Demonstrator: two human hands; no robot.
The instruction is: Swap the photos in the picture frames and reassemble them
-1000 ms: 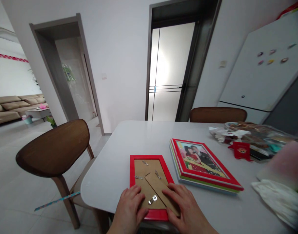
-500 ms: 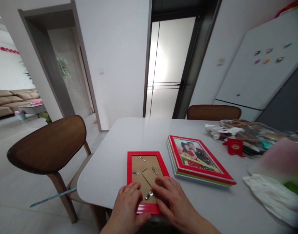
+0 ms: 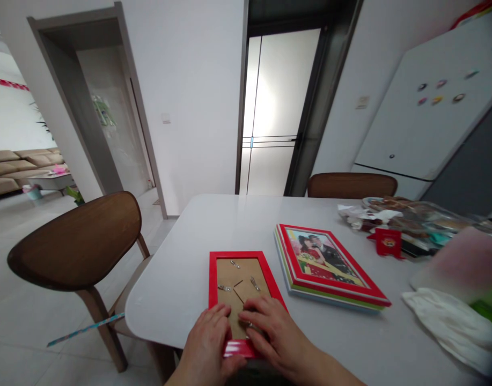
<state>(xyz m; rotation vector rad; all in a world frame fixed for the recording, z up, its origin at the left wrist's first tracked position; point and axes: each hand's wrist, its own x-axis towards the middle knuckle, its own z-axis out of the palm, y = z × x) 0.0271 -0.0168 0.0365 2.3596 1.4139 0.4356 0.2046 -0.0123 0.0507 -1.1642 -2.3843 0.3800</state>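
Note:
A red picture frame point(image 3: 213, 279) lies face down at the table's near edge, its brown backing board point(image 3: 237, 273) showing several metal clips. Around the frame's lower left corner, my left hand point(image 3: 210, 338) is closed, thumb on the near red edge. My right hand point(image 3: 276, 332) rests over the lower right part, its fingers bent at the bottom clip, which they partly cover. Right of it is a stack of frames point(image 3: 334, 292), the top one red with a photo of two people.
The white table point(image 3: 169, 284) carries a red box point(image 3: 388, 243), plastic bags and a white cloth point(image 3: 447, 327) on the right. One brown chair point(image 3: 80, 241) stands at the left, another point(image 3: 352, 185) behind the table. A fridge point(image 3: 426, 118) is at the right.
My right hand has shifted slightly left, and its fingers now cover most of the bottom clip. My left hand stays at the frame's corner.

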